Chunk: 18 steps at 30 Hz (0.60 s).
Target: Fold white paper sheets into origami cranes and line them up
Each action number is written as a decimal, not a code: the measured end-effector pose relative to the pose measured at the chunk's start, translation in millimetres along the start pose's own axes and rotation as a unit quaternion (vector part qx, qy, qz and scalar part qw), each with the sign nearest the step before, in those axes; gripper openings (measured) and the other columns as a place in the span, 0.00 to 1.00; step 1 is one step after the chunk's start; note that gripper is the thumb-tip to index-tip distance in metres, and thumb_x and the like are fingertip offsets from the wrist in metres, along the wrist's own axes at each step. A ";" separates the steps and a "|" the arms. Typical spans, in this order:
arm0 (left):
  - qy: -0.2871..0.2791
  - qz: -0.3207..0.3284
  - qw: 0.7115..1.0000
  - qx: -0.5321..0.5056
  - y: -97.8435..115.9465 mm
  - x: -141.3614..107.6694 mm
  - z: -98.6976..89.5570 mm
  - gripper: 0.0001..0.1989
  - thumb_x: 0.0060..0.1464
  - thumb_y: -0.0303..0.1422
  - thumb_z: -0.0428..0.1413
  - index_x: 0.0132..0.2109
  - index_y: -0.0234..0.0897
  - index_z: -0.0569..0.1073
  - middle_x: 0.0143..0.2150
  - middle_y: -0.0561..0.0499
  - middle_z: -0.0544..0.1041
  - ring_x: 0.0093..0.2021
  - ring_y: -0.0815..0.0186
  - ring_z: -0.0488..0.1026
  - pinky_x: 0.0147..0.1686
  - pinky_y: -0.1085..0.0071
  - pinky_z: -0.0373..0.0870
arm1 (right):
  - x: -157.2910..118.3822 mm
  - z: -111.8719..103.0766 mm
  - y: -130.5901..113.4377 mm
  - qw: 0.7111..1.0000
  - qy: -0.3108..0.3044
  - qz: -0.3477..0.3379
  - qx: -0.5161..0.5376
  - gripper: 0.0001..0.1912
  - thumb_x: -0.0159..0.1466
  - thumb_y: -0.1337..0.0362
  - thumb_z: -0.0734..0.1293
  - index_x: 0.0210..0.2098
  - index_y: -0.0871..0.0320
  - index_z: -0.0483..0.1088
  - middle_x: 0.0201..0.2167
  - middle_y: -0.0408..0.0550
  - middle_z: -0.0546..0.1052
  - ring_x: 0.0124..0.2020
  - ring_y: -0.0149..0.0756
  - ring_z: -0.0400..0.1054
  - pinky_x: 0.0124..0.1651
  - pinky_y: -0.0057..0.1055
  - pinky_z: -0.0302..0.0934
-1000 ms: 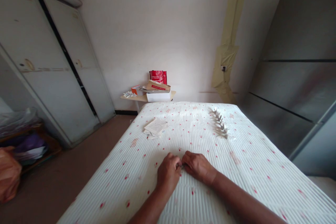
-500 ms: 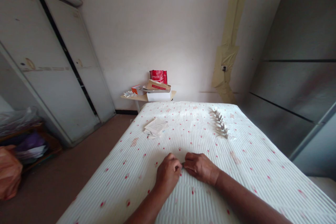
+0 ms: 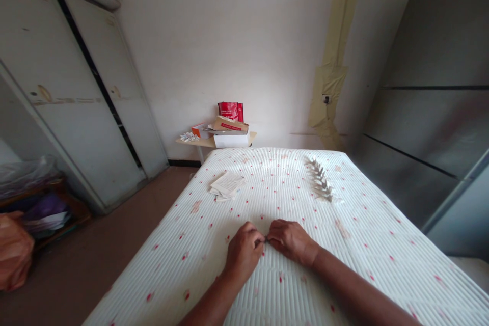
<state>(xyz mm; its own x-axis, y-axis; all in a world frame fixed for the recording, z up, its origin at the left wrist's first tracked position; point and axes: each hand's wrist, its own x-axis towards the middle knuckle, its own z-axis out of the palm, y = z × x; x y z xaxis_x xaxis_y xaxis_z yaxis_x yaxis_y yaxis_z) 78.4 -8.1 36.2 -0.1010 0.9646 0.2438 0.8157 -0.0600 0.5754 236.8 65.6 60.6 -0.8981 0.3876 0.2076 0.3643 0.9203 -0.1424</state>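
Note:
My left hand (image 3: 244, 247) and my right hand (image 3: 291, 239) meet low in the middle of the view, just above the quilted bed cover. Both are closed, thumbs and fingers pinched together. Between their fingertips shows a sliver of a small folded paper (image 3: 266, 239), greyish and mostly hidden by the fingers. Beyond the left hand lies a loose stack of printed paper squares (image 3: 227, 185). Farther off to the right, several folded paper cranes (image 3: 321, 181) stand in a row.
A white cover with red dots (image 3: 282, 285) spreads over the bed. Behind it, a small table (image 3: 206, 142) carries boxes (image 3: 231, 140), a red bag (image 3: 231, 111) and white paper pieces. Cabinets (image 3: 69, 91) stand left; a grey wardrobe (image 3: 431, 117) stands right.
Both hands stay in nearly the same place, pinching the small folded paper. The right hand's fingers have shifted very slightly; the paper stack and cranes are unmoved.

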 end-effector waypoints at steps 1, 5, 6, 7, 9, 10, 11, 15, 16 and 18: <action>0.000 -0.003 1.000 0.004 0.8 0.3 -0.3 0.07 0.45 0.23 0.53 0.29 0.39 0.73 0.32 0.55 0.69 0.34 0.72 0.68 0.34 0.77 0.60 | 0.4 -0.8 -0.4 1.000 -0.004 0.006 0.003 0.09 0.62 0.68 0.58 0.30 0.58 0.69 0.29 0.44 0.72 0.34 0.31 0.65 0.35 0.24 0.54; -0.011 -0.021 1.000 0.020 2.6 2.5 -1.7 0.07 0.46 0.23 0.52 0.28 0.39 0.72 0.32 0.56 0.69 0.34 0.72 0.67 0.34 0.77 0.59 | 2.1 -1.2 -0.1 1.000 -0.005 0.022 0.003 0.08 0.62 0.68 0.58 0.30 0.58 0.68 0.29 0.44 0.71 0.34 0.31 0.66 0.34 0.24 0.54; -0.015 -0.025 0.999 0.023 2.8 3.3 -2.0 0.07 0.46 0.24 0.52 0.28 0.39 0.72 0.32 0.56 0.69 0.34 0.72 0.67 0.34 0.77 0.59 | 2.5 -0.7 0.2 1.000 -0.004 0.026 0.001 0.08 0.62 0.68 0.58 0.30 0.58 0.68 0.30 0.44 0.71 0.33 0.31 0.66 0.34 0.24 0.54; -0.020 -0.029 0.999 0.026 2.9 4.2 -2.4 0.07 0.47 0.24 0.51 0.29 0.39 0.72 0.32 0.56 0.69 0.34 0.72 0.67 0.34 0.77 0.59 | 2.8 -0.1 0.5 1.000 -0.003 0.029 0.000 0.08 0.62 0.68 0.58 0.30 0.58 0.68 0.30 0.44 0.71 0.33 0.30 0.66 0.33 0.24 0.54; -0.028 -0.036 0.999 0.028 3.2 6.0 -3.1 0.07 0.47 0.24 0.51 0.29 0.39 0.72 0.33 0.56 0.70 0.34 0.72 0.68 0.34 0.78 0.58 | 3.4 1.1 0.7 0.999 -0.003 0.037 -0.001 0.08 0.61 0.69 0.58 0.30 0.59 0.68 0.30 0.44 0.71 0.31 0.30 0.66 0.32 0.24 0.54; -0.031 -0.042 0.998 0.030 3.5 6.9 -3.6 0.07 0.48 0.25 0.51 0.29 0.39 0.72 0.33 0.56 0.70 0.34 0.72 0.68 0.34 0.77 0.58 | 3.7 1.8 0.6 0.999 -0.003 0.041 -0.002 0.08 0.61 0.69 0.58 0.30 0.59 0.68 0.30 0.44 0.71 0.31 0.30 0.66 0.32 0.23 0.54; -0.034 -0.049 0.998 0.034 4.0 7.8 -4.0 0.07 0.48 0.25 0.51 0.29 0.39 0.72 0.33 0.56 0.71 0.34 0.72 0.68 0.34 0.77 0.58 | 4.1 2.7 0.3 0.999 -0.003 0.045 -0.004 0.08 0.61 0.69 0.58 0.30 0.59 0.68 0.30 0.44 0.71 0.31 0.29 0.66 0.32 0.24 0.54; -0.054 -0.081 0.993 0.069 7.7 10.6 -5.2 0.05 0.48 0.28 0.52 0.30 0.39 0.73 0.34 0.56 0.72 0.35 0.72 0.69 0.33 0.77 0.57 | 6.2 8.7 -0.6 0.998 -0.001 0.063 -0.022 0.08 0.61 0.69 0.58 0.31 0.60 0.68 0.30 0.45 0.71 0.31 0.30 0.66 0.31 0.24 0.54; -0.058 -0.087 0.992 0.077 8.8 11.2 -5.4 0.05 0.48 0.28 0.52 0.30 0.39 0.73 0.34 0.56 0.72 0.35 0.72 0.68 0.32 0.77 0.56 | 6.7 10.7 -0.5 0.997 0.002 0.065 -0.027 0.07 0.61 0.69 0.58 0.31 0.60 0.68 0.30 0.45 0.71 0.31 0.30 0.66 0.31 0.24 0.54; -0.057 -0.093 0.990 0.089 10.6 12.3 -5.7 0.05 0.48 0.29 0.52 0.30 0.38 0.73 0.34 0.55 0.72 0.34 0.72 0.68 0.31 0.76 0.55 | 7.3 14.4 -0.1 0.997 0.006 0.067 -0.036 0.07 0.61 0.69 0.58 0.31 0.60 0.68 0.30 0.45 0.71 0.31 0.30 0.66 0.31 0.25 0.54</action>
<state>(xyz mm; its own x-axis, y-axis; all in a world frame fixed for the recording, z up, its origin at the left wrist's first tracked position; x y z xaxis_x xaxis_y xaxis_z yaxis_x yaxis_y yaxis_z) 82.6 1.6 49.7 -0.2023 0.9780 0.0519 0.8779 0.1576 0.4522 226.7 67.6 48.2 -0.8371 0.5078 0.2034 0.4983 0.8613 -0.0996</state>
